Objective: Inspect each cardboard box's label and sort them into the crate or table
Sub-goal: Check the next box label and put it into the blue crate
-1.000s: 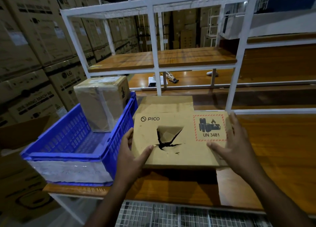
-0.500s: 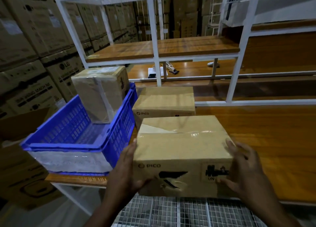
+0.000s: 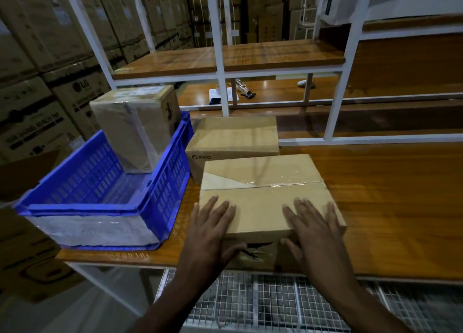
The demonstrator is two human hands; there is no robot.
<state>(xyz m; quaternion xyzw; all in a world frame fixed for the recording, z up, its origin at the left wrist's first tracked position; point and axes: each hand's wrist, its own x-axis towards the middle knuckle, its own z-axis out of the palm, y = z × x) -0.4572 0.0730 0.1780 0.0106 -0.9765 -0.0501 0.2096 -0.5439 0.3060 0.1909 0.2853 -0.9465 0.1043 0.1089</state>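
We see a dim warehouse: white steel racking (image 3: 220,57) with wooden shelves (image 3: 225,59) at 12 o'clock, stacked cartons (image 3: 50,57) (LG print) at 10, wire mesh (image 3: 275,305) at 6.

Stacked LG cartons (image 3: 75,92) (left) — white shelf frame (image 3: 220,64), wire mesh (image 3: 275,305) below

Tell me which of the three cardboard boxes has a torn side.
The nearest box, under both hands: its front face shows a jagged tear. The box behind it and the one in the crate show none.
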